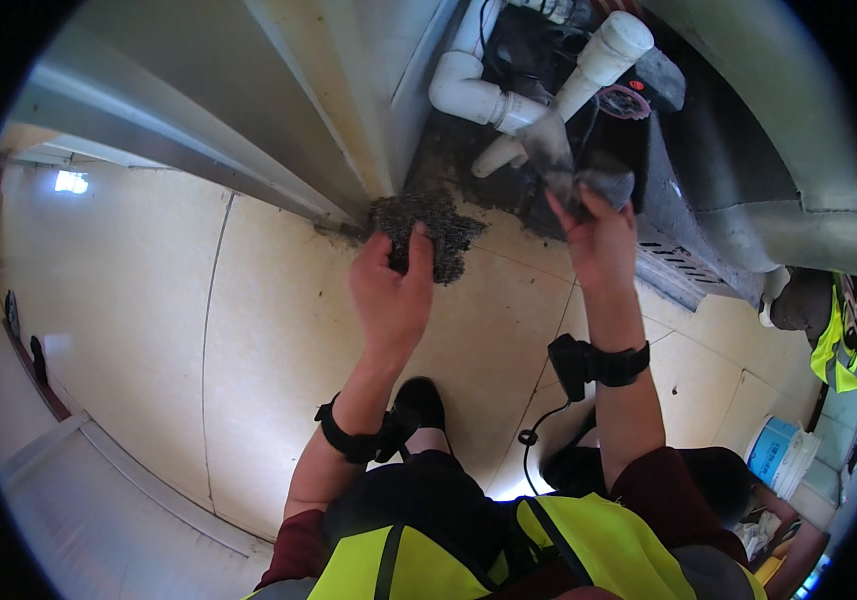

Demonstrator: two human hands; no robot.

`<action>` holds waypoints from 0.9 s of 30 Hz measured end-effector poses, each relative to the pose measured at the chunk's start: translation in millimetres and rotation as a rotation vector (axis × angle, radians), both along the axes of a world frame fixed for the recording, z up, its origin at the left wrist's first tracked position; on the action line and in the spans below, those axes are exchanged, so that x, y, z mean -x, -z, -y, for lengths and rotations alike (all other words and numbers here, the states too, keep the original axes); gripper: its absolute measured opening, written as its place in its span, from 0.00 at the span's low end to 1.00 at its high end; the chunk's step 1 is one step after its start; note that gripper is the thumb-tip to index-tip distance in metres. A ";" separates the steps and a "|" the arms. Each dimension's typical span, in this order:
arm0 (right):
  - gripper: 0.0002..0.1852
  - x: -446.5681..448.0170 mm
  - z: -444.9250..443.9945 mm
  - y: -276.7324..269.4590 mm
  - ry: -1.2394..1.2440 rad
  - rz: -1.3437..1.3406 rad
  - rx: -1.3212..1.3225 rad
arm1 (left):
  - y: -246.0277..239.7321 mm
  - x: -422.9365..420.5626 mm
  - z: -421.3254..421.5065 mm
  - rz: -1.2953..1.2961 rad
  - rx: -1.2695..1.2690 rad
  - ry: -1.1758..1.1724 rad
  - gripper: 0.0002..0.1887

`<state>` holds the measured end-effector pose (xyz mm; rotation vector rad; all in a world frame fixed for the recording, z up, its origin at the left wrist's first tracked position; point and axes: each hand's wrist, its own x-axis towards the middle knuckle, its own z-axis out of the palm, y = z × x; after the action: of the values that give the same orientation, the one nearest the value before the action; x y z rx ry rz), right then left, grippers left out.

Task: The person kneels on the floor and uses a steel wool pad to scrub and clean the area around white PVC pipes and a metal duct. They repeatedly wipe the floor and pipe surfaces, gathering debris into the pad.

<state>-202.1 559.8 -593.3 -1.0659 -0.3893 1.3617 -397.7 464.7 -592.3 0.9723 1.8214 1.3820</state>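
Observation:
My left hand (pixel 395 292) pinches the near edge of a dark grey, wiry pad (pixel 440 232), which looks like a steel wool scourer, low by the foot of a metal panel. My right hand (pixel 601 232) grips a blurred flat grey object (pixel 548 146), possibly a scraper; motion hides its exact shape. A second rounded grey patch (pixel 607 178) shows at its fingertips, and I cannot tell whether it is part of the same object. Just beyond the right hand are white plastic drain pipes (pixel 473 94) and a dirty, dark patch of floor (pixel 447 154).
A capped white pipe (pixel 612 49) rises at the back. Right of it stands a dark metal appliance (pixel 687 225) with vent slots. A white bucket with a blue label (pixel 773 454) and a person in a yellow vest (pixel 845 337) are at the right. Beige tiles (pixel 286 300) cover the floor.

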 end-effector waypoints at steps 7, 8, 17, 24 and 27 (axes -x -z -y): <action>0.14 8.9 14.5 30.2 -0.187 -0.336 0.183 | 6.9 4.6 4.2 -0.081 0.101 0.006 0.16; 0.13 8.7 14.5 26.8 -0.206 -0.368 0.178 | 8.3 4.7 4.7 -0.056 0.091 0.016 0.16; 0.13 3.5 19.5 7.1 -0.026 0.065 0.104 | 25.0 -43.3 -43.1 -0.050 -0.255 -0.048 0.15; 0.21 -2.7 22.6 9.9 -0.121 0.270 -0.029 | 40.6 -80.6 -91.9 -0.093 -0.178 -0.100 0.16; 0.22 -8.5 24.6 13.3 -0.134 0.327 -0.030 | 39.7 -90.6 -93.8 -0.077 -0.239 -0.108 0.18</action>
<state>-193.7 535.2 -606.6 -1.2593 -0.7301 1.2943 -307.1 558.5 -632.0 1.0730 1.8164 1.6793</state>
